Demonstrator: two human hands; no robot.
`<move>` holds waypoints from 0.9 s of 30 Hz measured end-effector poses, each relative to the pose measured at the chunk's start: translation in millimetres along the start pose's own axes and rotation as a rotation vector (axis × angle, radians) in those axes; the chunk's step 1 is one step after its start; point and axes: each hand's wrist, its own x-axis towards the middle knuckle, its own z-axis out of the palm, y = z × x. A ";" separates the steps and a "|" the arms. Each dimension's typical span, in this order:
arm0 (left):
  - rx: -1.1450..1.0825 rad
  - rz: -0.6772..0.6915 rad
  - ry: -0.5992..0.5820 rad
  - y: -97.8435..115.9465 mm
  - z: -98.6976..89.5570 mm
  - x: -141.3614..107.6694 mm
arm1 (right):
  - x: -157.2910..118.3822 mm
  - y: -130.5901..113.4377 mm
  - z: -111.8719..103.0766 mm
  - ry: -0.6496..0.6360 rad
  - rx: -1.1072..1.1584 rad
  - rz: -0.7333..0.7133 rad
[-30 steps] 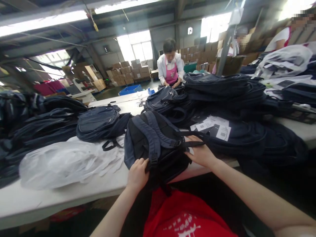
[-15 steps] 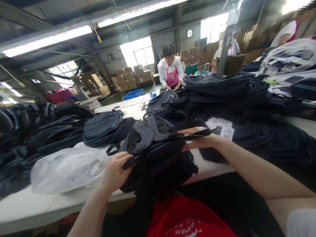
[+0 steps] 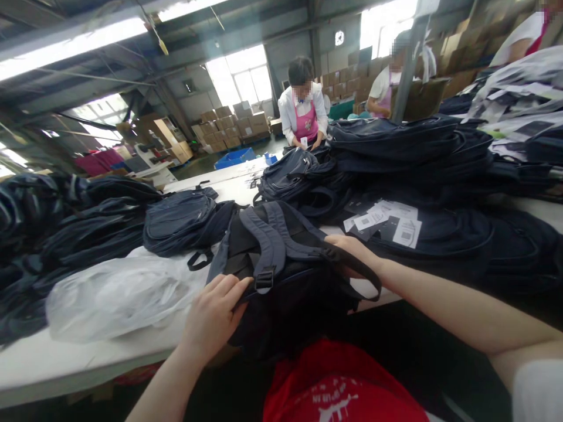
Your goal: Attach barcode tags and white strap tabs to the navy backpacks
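One navy-and-black backpack (image 3: 294, 287) is between my hands, its two shoulder straps (image 3: 266, 246) facing up; one more backpack (image 3: 180, 220) lies to the left and another (image 3: 285, 176) just beyond. To the right is a pile of backpacks (image 3: 409, 146) I can't count, with at least three white labels (image 3: 407, 231) on it. Three co-workers (image 3: 303, 114) stand across the desk (image 3: 53, 369). Compared with half a second ago, more of the strapped panel shows, and the webbing strap (image 3: 358, 262) now hangs in a wider loop in front of my right wrist. My left hand (image 3: 213, 316) grasps the bag's near left edge; my right hand (image 3: 354, 253) touches its right side, fingers partly hidden, so I can't tell whether it grips. The bag sits at the desk's front edge.
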 end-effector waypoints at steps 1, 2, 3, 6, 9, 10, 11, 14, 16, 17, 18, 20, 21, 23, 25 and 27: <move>0.016 -0.002 0.019 1.4 -1.6 -4.2 | -6.1 -5.1 -6.0 0.015 -0.031 -0.052; 0.039 -0.007 0.062 3.0 -4.3 -9.3 | -12.6 -11.2 -13.5 0.039 -0.061 -0.100; 0.069 -0.013 0.126 4.8 -8.1 -15.1 | -19.5 -18.1 -22.0 0.073 -0.084 -0.134; 0.137 -0.011 0.362 12.2 -23.0 -33.9 | -41.2 -37.3 -46.5 0.157 -0.110 -0.164; 0.081 -0.002 0.352 21.2 -26.8 -48.7 | -58.6 -43.5 -49.8 0.110 -0.095 -0.117; 0.041 -0.007 0.273 24.1 -21.9 -51.7 | -62.1 -41.7 -43.2 0.068 -0.098 -0.095; -0.001 -0.020 0.168 26.7 -13.9 -53.8 | -64.1 -38.7 -33.4 0.022 -0.108 -0.072; -0.091 -0.104 -0.182 33.0 20.0 -54.9 | -64.0 -29.1 2.4 -0.120 -0.126 -0.006; -0.112 -0.174 -0.338 36.4 36.7 -53.6 | -62.3 -28.5 17.0 -0.170 -0.106 0.013; -0.120 -0.199 -0.369 38.4 40.3 -53.0 | -61.8 -30.7 19.3 -0.179 -0.085 0.004; -0.132 -0.214 -0.372 40.6 40.4 -52.3 | -61.5 -34.1 18.6 -0.184 -0.059 -0.015; -0.170 -0.223 -0.337 46.9 33.1 -50.8 | -61.2 -42.1 12.3 -0.200 -0.010 -0.061; -0.198 -0.219 -0.319 50.8 28.0 -49.7 | -61.0 -45.6 9.1 -0.206 0.005 -0.076; -0.262 -0.212 -0.303 59.5 20.3 -46.4 | -60.1 -49.8 7.0 -0.206 -0.007 -0.087; -0.303 -0.237 -0.300 67.0 20.9 -41.7 | -59.1 -49.9 11.9 -0.193 -0.054 -0.092; -0.295 -0.286 -0.316 70.9 29.5 -36.0 | -58.3 -47.2 21.0 -0.179 -0.089 -0.095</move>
